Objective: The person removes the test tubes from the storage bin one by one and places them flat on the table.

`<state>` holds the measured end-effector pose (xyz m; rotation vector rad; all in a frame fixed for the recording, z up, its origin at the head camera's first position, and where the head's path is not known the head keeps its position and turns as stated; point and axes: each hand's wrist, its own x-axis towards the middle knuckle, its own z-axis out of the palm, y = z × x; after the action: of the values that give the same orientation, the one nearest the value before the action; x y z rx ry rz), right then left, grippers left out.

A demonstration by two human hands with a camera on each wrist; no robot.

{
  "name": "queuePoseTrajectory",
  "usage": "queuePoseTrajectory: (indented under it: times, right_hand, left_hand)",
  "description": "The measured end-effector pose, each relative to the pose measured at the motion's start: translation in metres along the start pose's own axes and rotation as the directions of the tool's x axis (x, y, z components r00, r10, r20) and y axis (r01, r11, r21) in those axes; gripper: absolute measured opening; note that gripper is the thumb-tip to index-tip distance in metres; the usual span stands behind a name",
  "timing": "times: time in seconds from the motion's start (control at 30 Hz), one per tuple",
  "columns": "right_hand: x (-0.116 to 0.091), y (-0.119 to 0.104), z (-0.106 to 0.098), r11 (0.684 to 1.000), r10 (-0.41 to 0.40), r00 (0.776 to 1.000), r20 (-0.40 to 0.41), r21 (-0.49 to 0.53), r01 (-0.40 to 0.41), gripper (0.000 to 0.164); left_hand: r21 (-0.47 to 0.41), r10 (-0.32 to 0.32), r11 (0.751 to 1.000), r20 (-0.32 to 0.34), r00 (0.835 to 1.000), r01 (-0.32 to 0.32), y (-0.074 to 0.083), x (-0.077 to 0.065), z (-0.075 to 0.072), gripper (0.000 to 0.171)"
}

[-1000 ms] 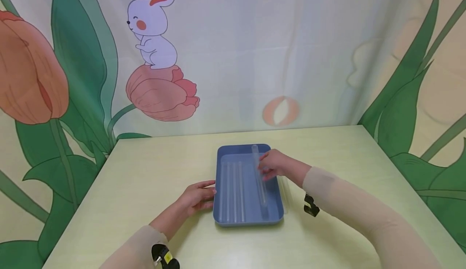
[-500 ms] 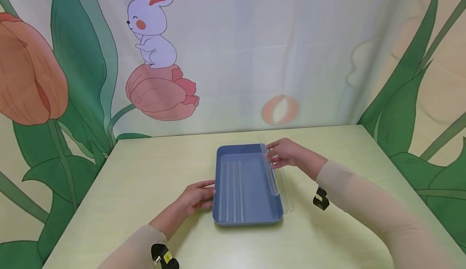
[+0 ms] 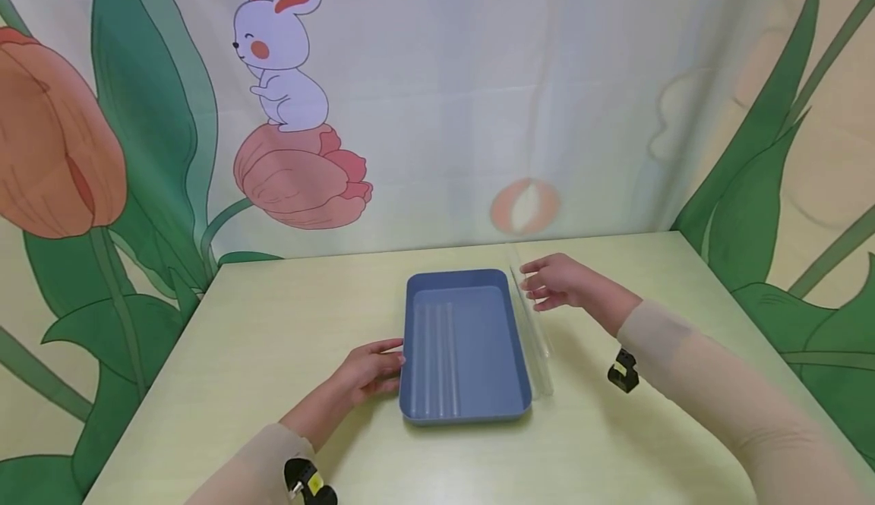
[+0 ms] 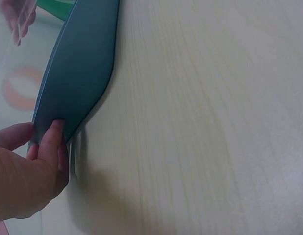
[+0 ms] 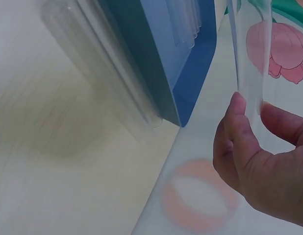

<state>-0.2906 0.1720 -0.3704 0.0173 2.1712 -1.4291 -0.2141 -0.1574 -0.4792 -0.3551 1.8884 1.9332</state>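
Note:
My left hand [image 3: 372, 370] rests against the left side of a blue rectangular tray [image 3: 488, 353]. In the left wrist view its fingertips touch the tray's outer wall [image 4: 80, 63]. Several clear test tubes [image 3: 437, 361] lie side by side lengthwise in the tray's left half. Just past the tray's right edge, my right hand [image 3: 557, 283] pinches another clear test tube [image 5: 252, 58] between thumb and fingers. That tube is held above the table, tilted, its lower end toward me. Beneath it, more clear tubes [image 3: 543, 383] lie on the table along the tray's right side.
The pale wood-grain table [image 3: 294, 315] extends on both sides of the tray. Behind it hangs a curtain [image 3: 437, 110] printed with a rabbit, tulips and leaves. A black wrist device [image 3: 623, 372] is worn on the right sleeve, another [image 3: 309, 482] on the left.
My right hand has carried the test tube rightward out of the tray, over its right rim, to above the tubes beside it. The left hand and the tray stay put.

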Motion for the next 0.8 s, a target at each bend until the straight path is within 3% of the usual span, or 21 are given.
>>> queuePoseTrajectory:
  times: [0.8]
  right_hand:
    - [0.005, 0.034, -0.008, 0.998, 0.056, 0.998, -0.042, 0.003, -0.056, 0.059]
  left_hand:
    - [-0.012, -0.013, 1.000, 0.005, 1.000, 0.013, 0.004, -0.001, -0.001, 0.054]
